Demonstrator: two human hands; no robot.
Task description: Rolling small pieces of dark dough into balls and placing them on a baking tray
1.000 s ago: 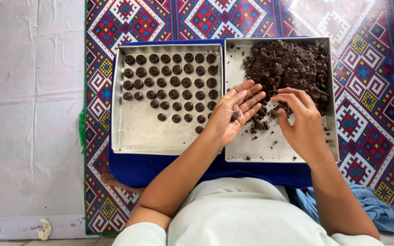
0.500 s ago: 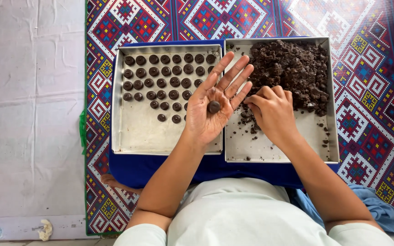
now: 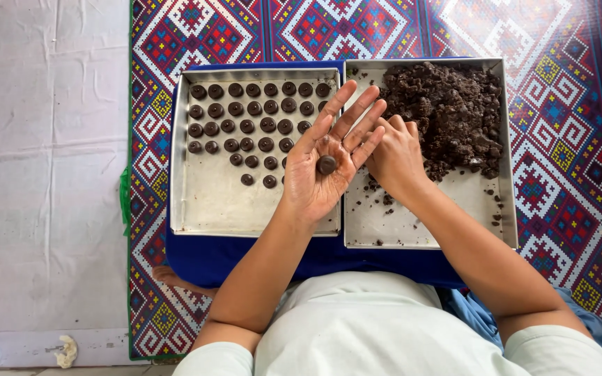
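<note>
My left hand point(image 3: 325, 161) is palm up with fingers spread over the seam between two metal trays, and a small dark dough ball point(image 3: 326, 165) rests in the palm. My right hand point(image 3: 393, 154) lies just right of it, fingers curled against the left hand's fingers, at the edge of a heap of dark crumbly dough point(image 3: 447, 115) in the right tray point(image 3: 419, 230). The left tray point(image 3: 245, 216) holds several rows of small dark rounds point(image 3: 249, 125) at its far end.
Both trays sit on a blue cloth point(image 3: 245, 261) over a patterned woven mat point(image 3: 559, 181). Pale sheeting point(image 3: 43, 174) covers the floor to the left. Crumbs dot the near part of the right tray. My light shirt fills the bottom of the view.
My left hand has turned palm up and shifted left over the tray seam, showing a dough ball. My right hand has come left from the dough heap to meet its fingers.
</note>
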